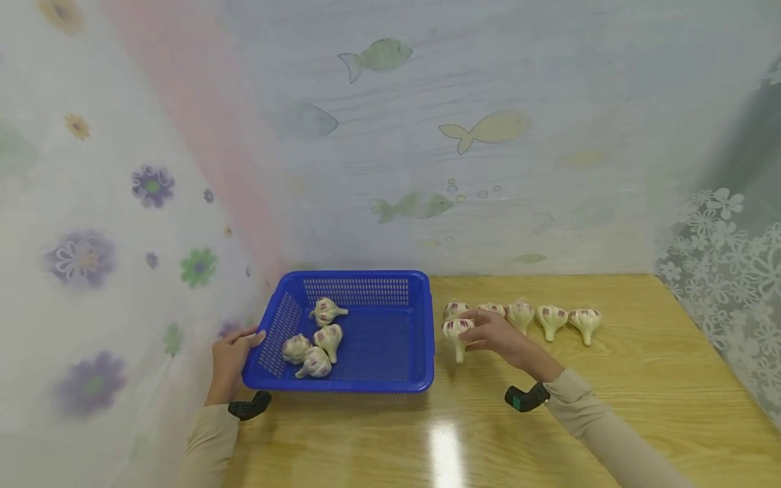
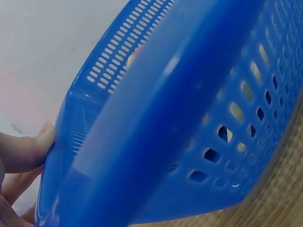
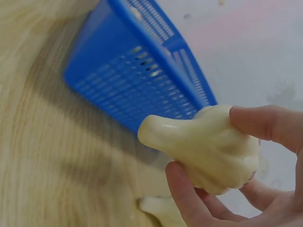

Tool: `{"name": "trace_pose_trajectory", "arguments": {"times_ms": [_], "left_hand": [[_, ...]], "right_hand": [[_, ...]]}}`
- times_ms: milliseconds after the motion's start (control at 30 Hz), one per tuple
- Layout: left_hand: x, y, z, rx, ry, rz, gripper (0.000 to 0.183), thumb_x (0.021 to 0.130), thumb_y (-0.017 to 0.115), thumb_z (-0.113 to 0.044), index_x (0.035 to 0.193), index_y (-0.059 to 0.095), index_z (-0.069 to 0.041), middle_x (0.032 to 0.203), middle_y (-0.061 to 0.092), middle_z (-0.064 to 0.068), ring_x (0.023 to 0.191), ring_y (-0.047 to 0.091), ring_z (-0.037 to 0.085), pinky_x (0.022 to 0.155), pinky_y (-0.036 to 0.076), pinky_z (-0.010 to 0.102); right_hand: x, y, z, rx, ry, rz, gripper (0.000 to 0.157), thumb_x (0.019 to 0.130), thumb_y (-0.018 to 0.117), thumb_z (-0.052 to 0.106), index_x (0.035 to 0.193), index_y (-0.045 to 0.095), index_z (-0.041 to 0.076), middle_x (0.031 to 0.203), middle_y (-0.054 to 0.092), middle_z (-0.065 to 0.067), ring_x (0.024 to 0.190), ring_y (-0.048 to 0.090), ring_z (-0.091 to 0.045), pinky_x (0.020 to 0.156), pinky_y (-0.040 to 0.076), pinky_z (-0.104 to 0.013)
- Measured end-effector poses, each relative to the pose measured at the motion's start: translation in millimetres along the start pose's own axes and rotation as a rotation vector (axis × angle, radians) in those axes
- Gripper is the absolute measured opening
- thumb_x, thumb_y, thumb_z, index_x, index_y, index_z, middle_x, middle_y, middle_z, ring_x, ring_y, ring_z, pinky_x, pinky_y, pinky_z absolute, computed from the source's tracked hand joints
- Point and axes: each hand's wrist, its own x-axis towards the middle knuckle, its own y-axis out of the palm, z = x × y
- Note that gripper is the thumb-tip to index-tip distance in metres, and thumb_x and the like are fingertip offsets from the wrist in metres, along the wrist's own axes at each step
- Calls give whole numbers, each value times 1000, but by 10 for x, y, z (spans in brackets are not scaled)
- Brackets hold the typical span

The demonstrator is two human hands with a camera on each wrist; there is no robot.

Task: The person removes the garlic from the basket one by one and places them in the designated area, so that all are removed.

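My left hand [image 1: 230, 362] grips the left rim of a blue plastic basket [image 1: 338, 388], thumb [image 2: 46, 137] on the rim. Several garlic bulbs lie in the basket's left part, one garlic bulb [image 1: 327, 311] farther back than the others. Right of the basket, my right hand [image 1: 497, 337] pinches a garlic bulb [image 3: 215, 146] between thumb and fingers, its stem pointing down in the head view. Behind that hand a row of garlic bulbs runs along the table, ending in a garlic bulb [image 1: 586, 322] at the right.
The wooden table [image 1: 610, 407] meets a wall sheet with fish drawings [image 1: 384, 54] at the back and a flowered sheet [image 1: 91, 257] at the left. Black wrist devices sit at both wrists, one a black device [image 1: 526, 398] at the right.
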Motion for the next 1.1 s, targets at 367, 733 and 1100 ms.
{"name": "trace_pose_trajectory", "arguments": {"times_ms": [367, 733, 1100], "left_hand": [[1, 1, -4, -19, 13, -13, 48, 87, 69, -22, 129, 57, -1, 101, 64, 5, 73, 64, 9, 64, 52, 23], [7, 27, -12, -16, -2, -16, 47, 87, 68, -20, 129, 57, 0, 115, 59, 16, 73, 63, 9, 64, 52, 22], [14, 13, -8, -14, -11, -20, 47, 87, 68, -21, 129, 58, -2, 112, 61, 12, 74, 63, 9, 65, 52, 23]], "right_hand": [[48, 24, -300, -45, 37, -76, 59, 85, 64, 6, 134, 37, -12, 128, 46, -27, 93, 62, -25, 93, 42, -52], [95, 48, -508, -52, 64, -141, 51, 82, 66, 2, 126, 44, -11, 107, 57, -17, 82, 64, -26, 82, 49, -51], [110, 133, -597, -93, 106, -236, 51, 79, 71, 5, 124, 50, -8, 112, 55, -20, 78, 62, -28, 77, 51, -46]]}}
